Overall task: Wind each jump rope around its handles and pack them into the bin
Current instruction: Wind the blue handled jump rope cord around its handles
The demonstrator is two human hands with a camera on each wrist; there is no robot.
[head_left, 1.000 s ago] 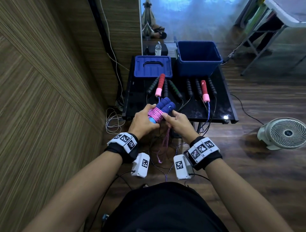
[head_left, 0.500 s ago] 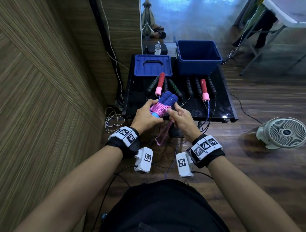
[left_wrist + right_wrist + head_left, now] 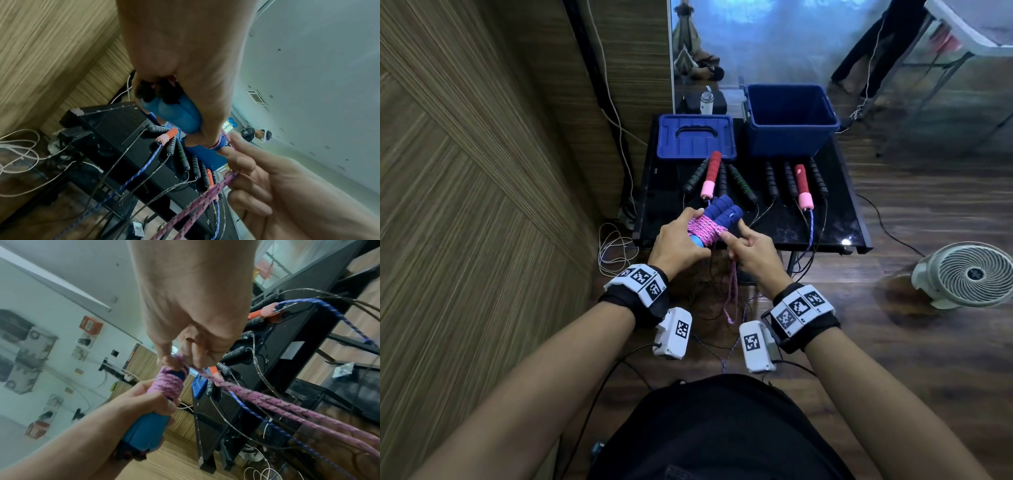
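Our right hand (image 3: 748, 248) now pinches the pink rope (image 3: 706, 230) snug against the paired blue handles (image 3: 720, 214) gripped in our left hand (image 3: 677, 241), the hanging tail shorter than a second ago above the table's near edge (image 3: 722, 244), so winding nears its end, the bin (image 3: 789, 118) waiting.

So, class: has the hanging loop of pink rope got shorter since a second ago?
Cannot tell: the head camera shifted. The pink rope hangs below the table edge, pinched by the right hand.

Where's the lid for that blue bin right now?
In the head view, the blue lid lies flat at the table's far left, beside the open blue bin, just behind the rope handles.
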